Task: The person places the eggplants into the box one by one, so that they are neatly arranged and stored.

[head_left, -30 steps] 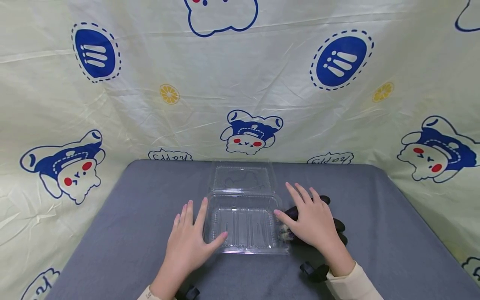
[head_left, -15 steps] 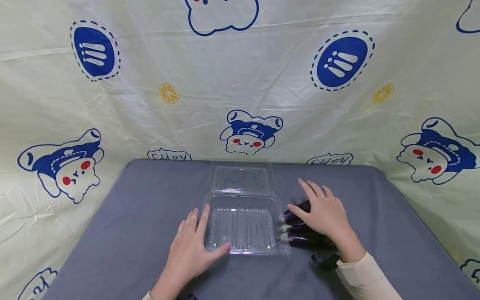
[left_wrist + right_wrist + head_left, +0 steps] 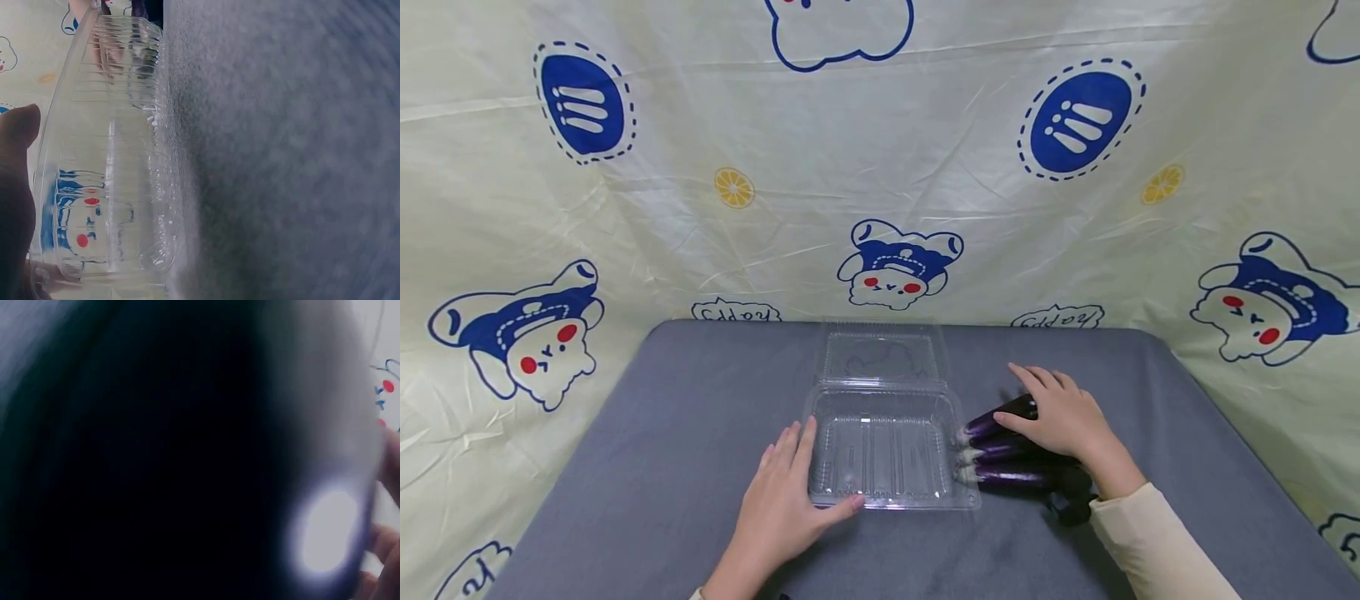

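Observation:
A clear plastic clamshell container (image 3: 880,458) stands on the grey cloth with its lid (image 3: 883,357) folded back. My left hand (image 3: 782,496) lies along its left side, fingers extended and thumb at the front left corner. In the left wrist view, the thumb (image 3: 22,134) is beside the rim of the container wall (image 3: 112,144). Several dark purple eggplants lie side by side to the right, pale stem ends towards the container; the nearest eggplant (image 3: 1015,477) is most visible. My right hand (image 3: 1067,421) is over the farthest eggplant (image 3: 996,419), thumb and fingers spread; contact is unclear.
The grey cloth-covered table (image 3: 715,400) ends at a printed curtain (image 3: 820,167) behind and at both sides. A dark wrist camera (image 3: 1071,504) sits below my right wrist, close to the nearest eggplant. A large dark blurred shape fills the right wrist view.
My right hand has moved right along the eggplants, uncovering their stem ends. The left hand has slid slightly towards me along the container's side. The container stays in place.

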Available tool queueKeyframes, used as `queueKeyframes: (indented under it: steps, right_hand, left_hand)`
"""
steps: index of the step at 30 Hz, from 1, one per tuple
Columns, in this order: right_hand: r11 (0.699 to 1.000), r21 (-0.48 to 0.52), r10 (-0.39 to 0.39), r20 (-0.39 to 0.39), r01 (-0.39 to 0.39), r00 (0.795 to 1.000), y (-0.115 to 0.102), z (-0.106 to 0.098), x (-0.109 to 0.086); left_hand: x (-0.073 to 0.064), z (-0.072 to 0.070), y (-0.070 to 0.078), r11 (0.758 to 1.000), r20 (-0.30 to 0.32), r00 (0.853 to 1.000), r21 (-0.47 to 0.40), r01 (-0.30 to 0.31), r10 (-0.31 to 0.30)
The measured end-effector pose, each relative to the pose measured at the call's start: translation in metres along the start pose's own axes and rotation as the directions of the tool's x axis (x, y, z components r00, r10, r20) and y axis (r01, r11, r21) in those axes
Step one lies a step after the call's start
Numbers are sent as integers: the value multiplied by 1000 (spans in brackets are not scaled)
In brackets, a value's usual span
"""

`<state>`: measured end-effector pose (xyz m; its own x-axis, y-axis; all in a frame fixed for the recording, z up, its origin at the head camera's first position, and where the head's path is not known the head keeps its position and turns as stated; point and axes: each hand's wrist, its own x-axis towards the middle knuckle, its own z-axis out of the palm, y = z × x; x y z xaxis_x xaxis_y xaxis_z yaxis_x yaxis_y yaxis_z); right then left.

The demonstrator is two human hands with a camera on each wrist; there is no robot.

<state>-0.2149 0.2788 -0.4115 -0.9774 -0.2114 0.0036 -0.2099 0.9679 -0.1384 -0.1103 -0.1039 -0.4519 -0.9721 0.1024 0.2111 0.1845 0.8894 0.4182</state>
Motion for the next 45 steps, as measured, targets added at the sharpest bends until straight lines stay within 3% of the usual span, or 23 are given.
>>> queueKeyframes:
  steps: [18, 26, 36, 45]
  right_hand:
    - [986, 107, -130, 38, 125, 991, 13, 14, 13]
    - [985, 146, -101, 76, 90, 992, 21, 20, 13]
    - [992, 112, -63, 89, 53, 994, 22, 22, 17]
    - [982, 180, -82, 120, 60, 989, 24, 23, 23]
  left_hand:
    - [-1, 8, -4, 1000, -31, 999, -13, -27, 26]
    - [0, 9, -5, 1000, -7, 1000, -26, -12, 11]
    - [-1, 10, -7, 1000, -2, 1000, -29, -7, 6]
    - [0, 10, -6, 999, 5, 1000, -49, -1, 1]
